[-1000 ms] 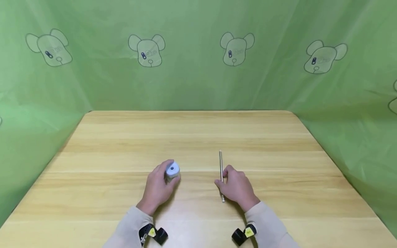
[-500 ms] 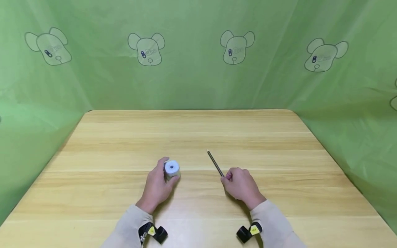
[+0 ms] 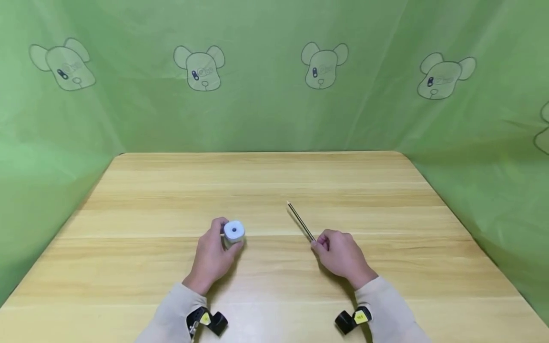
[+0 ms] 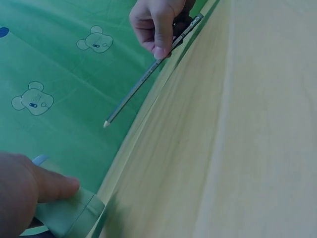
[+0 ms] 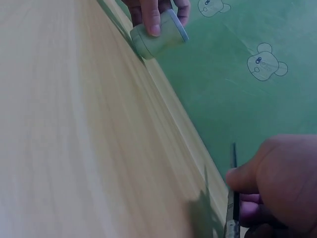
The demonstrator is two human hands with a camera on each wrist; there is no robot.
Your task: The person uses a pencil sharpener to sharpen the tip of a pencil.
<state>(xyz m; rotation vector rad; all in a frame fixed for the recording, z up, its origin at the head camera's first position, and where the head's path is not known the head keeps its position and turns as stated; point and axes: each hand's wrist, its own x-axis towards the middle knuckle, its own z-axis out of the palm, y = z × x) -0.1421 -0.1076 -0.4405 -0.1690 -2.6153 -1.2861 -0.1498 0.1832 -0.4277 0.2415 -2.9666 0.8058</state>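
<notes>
A green cloth (image 3: 266,121) hung behind the table (image 3: 274,176) and along both sides. Outlined bear heads (image 3: 204,71) crossed it in a row. The table showed pale wood grain and rounded far corners.

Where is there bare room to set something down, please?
Free: the pale wooden tabletop along the green curtain, and outside both beige sleeves. Crowded: front middle, left hand holding a white-topped green container, right hand pinching a dark pencil.
</notes>
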